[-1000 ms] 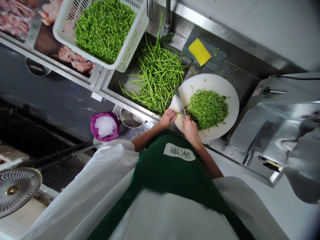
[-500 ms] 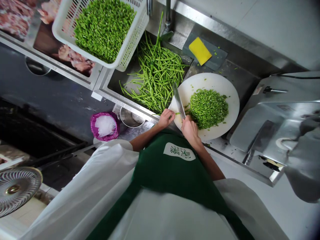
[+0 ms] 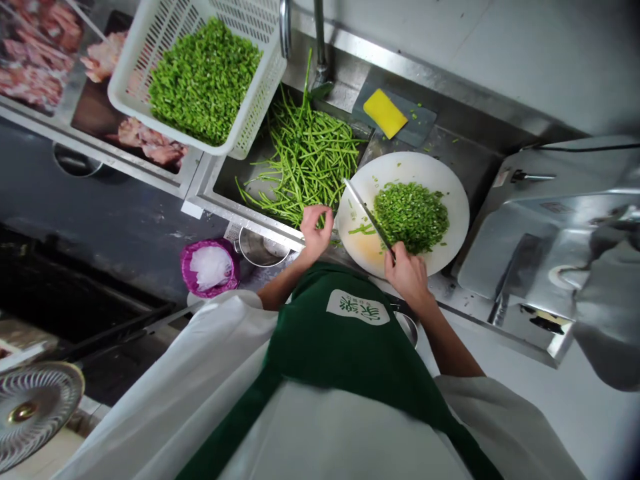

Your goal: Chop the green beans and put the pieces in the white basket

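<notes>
A white patch (image 3: 357, 307) on the chest of the green apron (image 3: 345, 357) bears two large stylised characters in green, which look like 家樂, though their slant and ornate strokes leave the reading unsure, with a line of much smaller characters beside them, too fine to make out. On the steel machine (image 3: 543, 257) at the right, a pale label (image 3: 501, 177) near its far left corner and a small marked plate (image 3: 555, 208) are both illegible.
</notes>
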